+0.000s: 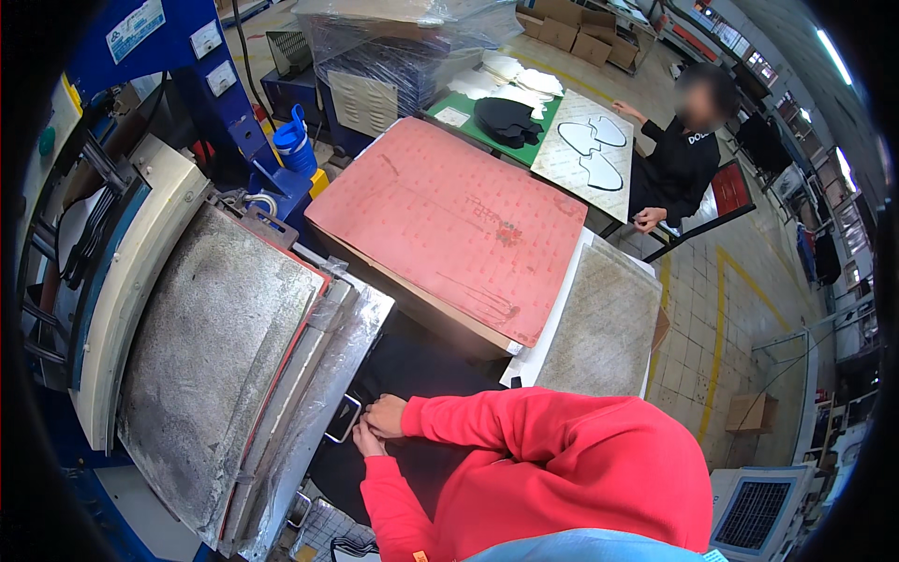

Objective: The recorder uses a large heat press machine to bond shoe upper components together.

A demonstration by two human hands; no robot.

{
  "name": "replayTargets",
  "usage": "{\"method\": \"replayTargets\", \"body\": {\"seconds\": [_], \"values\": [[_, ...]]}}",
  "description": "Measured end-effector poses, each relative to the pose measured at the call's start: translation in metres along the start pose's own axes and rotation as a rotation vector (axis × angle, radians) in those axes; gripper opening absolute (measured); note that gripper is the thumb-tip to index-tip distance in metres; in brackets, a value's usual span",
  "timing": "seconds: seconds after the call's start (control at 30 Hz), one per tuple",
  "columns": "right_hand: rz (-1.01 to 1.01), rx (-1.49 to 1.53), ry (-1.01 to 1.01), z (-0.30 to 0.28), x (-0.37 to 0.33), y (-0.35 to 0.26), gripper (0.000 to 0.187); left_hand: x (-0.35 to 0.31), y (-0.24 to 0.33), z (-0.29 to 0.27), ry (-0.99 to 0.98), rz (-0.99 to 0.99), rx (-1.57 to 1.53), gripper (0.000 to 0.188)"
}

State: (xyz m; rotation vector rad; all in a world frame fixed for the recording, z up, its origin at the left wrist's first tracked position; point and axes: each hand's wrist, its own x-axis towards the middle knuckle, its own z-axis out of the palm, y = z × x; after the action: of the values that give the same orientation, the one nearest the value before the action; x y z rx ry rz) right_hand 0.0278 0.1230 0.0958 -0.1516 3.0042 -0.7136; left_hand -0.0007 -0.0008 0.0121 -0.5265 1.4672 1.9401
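left of centre, low in the frame, left hand (368, 440) and right hand (385, 415) are bunched by a pale-rimmed loop (354, 418); whether it is pinched cannot be told; steady wrists are advised.

White lettering (700, 139) on a black top (688, 173)

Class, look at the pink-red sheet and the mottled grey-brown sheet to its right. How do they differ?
Colour: the pink-red sheet has small red marks and darker stains, while the grey-brown sheet is mottled.
Size: the pink-red sheet looks larger than the grey-brown sheet.
Surroundings: white edging shows beside the grey-brown sheet, whereas a brown side shows below the pink-red sheet's near edge.
Shared: both look flat and roughly four-sided.
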Motion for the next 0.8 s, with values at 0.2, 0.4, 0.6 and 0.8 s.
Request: {"method": "replayTargets", "body": {"seconds": [0.2,0.4,0.6,0.8], "values": [[0.009,-0.008,0.026,0.007,0.000,0.004,0.025,-0.010,0.008,0.007,-0.035,-0.034,-0.026,0.041],[-0.009,-0.005,0.041,0.011,0.002,0.005,0.025,-0.009,0.008,0.004,-0.010,-0.033,0.000,0.040],[0.009,0.029,0.081,0.011,-0.001,0.008,0.025,-0.011,0.007,0.007,-0.041,-0.021,0.036,0.038],[0.047,-0.095,0.108,0.004,-0.021,-0.006,0.022,-0.008,-0.003,0.006,-0.109,0.082,0.119,0.030]]}}
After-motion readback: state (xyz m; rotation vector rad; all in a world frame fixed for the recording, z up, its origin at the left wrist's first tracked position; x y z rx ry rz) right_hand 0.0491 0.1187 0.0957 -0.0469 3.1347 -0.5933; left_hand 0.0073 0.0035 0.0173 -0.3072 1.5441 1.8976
